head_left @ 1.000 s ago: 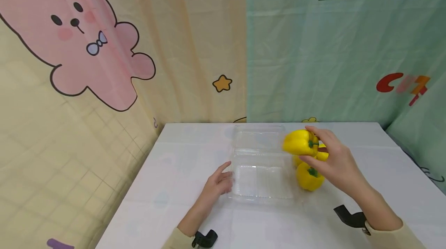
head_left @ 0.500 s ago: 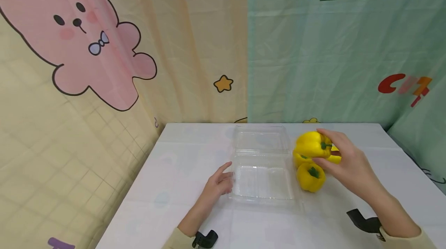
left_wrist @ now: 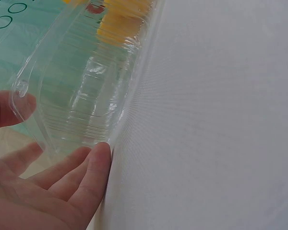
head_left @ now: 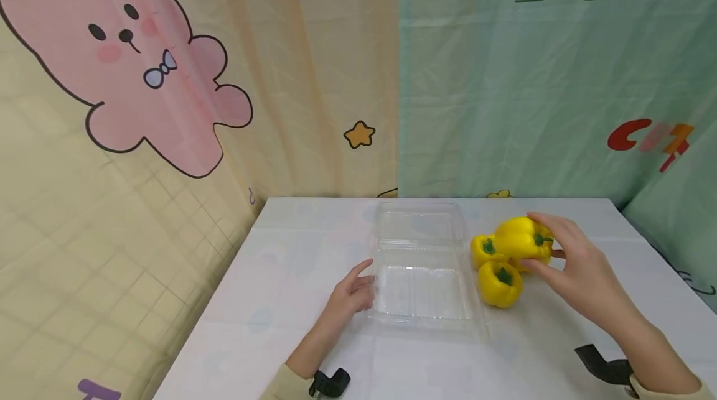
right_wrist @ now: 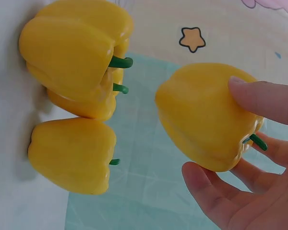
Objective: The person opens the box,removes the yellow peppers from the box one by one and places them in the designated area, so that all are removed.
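My right hand (head_left: 585, 269) holds a yellow bell pepper (head_left: 523, 238) between thumb and fingers, above the table. In the right wrist view this held bell pepper (right_wrist: 206, 115) has its green stem toward the palm. Three more yellow peppers stand close together: a front one (head_left: 500, 285), a left one (head_left: 485, 251), and one mostly hidden behind the held pepper in the head view. My left hand (head_left: 350, 297) touches the left edge of a clear plastic clamshell container (head_left: 422, 319), which lies open. In the left wrist view, nearly straight fingers (left_wrist: 93, 172) rest against its side.
The white tabletop (head_left: 291, 263) reaches back to a curtain (head_left: 504, 107) printed with cartoon figures. The container's lid (head_left: 417, 223) lies toward the back of the table. A black wrist camera mount (head_left: 605, 366) sits on the right wrist, and another mount (head_left: 330, 382) on the left.
My right hand has carried the held pepper to the right, away from the container, revealing more of the left pepper. The left hand stays at the container's edge.
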The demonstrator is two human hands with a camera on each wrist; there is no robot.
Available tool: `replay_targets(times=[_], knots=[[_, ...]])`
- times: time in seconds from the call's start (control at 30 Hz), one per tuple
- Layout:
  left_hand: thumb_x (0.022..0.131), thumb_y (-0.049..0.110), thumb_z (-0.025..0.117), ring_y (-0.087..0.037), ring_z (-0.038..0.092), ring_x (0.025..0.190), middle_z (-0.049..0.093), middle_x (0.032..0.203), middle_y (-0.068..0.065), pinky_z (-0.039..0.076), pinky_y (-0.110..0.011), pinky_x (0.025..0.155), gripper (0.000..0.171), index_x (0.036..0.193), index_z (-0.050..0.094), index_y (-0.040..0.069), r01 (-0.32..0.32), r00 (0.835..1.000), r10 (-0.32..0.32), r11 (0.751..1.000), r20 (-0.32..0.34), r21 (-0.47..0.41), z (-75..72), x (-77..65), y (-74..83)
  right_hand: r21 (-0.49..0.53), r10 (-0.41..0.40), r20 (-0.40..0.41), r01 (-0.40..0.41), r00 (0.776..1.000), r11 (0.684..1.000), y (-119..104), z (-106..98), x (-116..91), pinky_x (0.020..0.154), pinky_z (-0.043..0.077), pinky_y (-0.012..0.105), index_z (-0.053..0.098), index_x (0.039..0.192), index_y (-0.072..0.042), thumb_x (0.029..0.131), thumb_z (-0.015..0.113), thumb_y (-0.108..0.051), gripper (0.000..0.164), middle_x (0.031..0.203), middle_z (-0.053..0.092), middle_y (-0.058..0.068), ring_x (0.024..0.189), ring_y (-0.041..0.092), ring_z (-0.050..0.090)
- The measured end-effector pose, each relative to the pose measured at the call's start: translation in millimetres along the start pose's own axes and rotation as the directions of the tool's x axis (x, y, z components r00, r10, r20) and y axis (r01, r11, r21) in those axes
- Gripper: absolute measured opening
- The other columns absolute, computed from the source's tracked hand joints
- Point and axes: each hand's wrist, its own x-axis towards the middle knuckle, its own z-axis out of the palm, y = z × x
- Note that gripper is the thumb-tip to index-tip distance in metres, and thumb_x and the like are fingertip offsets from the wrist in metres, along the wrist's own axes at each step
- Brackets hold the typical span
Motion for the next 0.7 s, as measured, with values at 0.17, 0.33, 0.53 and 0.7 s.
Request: replay_targets(times=[0.17,0.33,0.53,0.7], knots=[[0.100,0.015,0.056,-0.032,0.060,0.114,0.053,0.143,-0.023,0.053,-0.038,0.090,0.058,0.155,0.039,0.019,0.005,1.000,-0.005,1.000,-0.003,-0.001,0.3,0.3,0.8,-0.033,0.011,0.006,-0.011,1.000,0.999,7.6,-3.3,-5.2,0.074,0.043,0.004,0.044,0.151,-0.014,0.075,0.088,-0.008,0.088,0.138,0.046,0.019,0.114,0.039,0.049],[0.101,0.015,0.056,-0.034,0.058,0.119,0.053,0.143,-0.023,0.053,-0.039,0.090,0.057,0.155,0.039,0.018,-0.001,1.000,0.001,1.000,-0.005,-0.001,-0.2,0.8,-0.3,-0.050,0.027,0.015,-0.026,1.000,0.998,13.1,-5.2,-8.6,0.075,0.048,0.009,0.044,0.151,-0.014,0.075,0.088,-0.008,0.088,0.137,0.044,0.021,0.113,0.041,0.048],[0.101,0.016,0.056,-0.033,0.058,0.120,0.053,0.143,-0.021,0.052,-0.040,0.091,0.057,0.155,0.039,0.020,0.000,1.000,0.001,1.000,-0.006,0.011,-0.4,0.8,-1.4,-0.065,0.050,0.032,-0.047,0.998,0.997,19.5,-5.7,-14.3,0.074,0.053,0.056,0.042,0.152,-0.013,0.075,0.088,-0.007,0.089,0.136,0.041,0.025,0.111,0.045,0.047],[0.102,0.017,0.055,-0.033,0.059,0.120,0.052,0.144,-0.021,0.052,-0.041,0.092,0.058,0.156,0.037,0.018,-0.001,1.000,0.001,1.000,-0.003,0.018,-0.1,0.7,-1.5,-0.079,0.061,0.034,-0.059,0.998,0.995,25.8,-5.7,-19.9,0.074,0.052,0.058,0.042,0.152,-0.012,0.074,0.088,-0.007,0.091,0.135,0.040,0.026,0.109,0.046,0.047]])
